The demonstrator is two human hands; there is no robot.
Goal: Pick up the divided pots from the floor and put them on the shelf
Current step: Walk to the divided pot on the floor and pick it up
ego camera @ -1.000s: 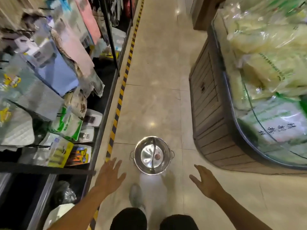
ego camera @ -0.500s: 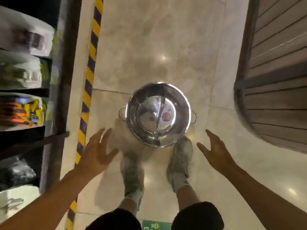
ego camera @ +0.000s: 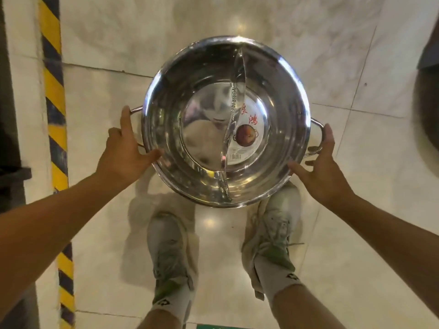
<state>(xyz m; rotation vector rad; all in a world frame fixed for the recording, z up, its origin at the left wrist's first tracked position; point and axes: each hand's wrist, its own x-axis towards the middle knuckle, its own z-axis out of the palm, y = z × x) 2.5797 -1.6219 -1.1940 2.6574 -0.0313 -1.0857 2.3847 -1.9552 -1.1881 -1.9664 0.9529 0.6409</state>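
A shiny steel divided pot (ego camera: pixel 171 96) is right below me on the tiled floor, with a curved partition (ego camera: pixel 234 119) down its middle and a round paper label (ego camera: pixel 249 129) in its right half. My left hand (ego camera: pixel 121 157) is on the left loop handle, thumb pressed against the rim. The right loop handle is held by my right hand (ego camera: pixel 323 172), fingers curled at the wire and thumb on the pot's wall. I cannot tell whether the pot is off the floor.
A yellow-and-black hazard stripe (ego camera: pixel 53 96) runs along the floor at the left, beside the dark base of the shelf unit (ego camera: pixel 9 115). A dark display stand (ego camera: pixel 427 103) edges in at the right. My two shoes (ego camera: pixel 171 252) are just behind the pot.
I have bent down towards the pot, which now fills the view. Both hands moved from open and apart to the pot's two side handles.
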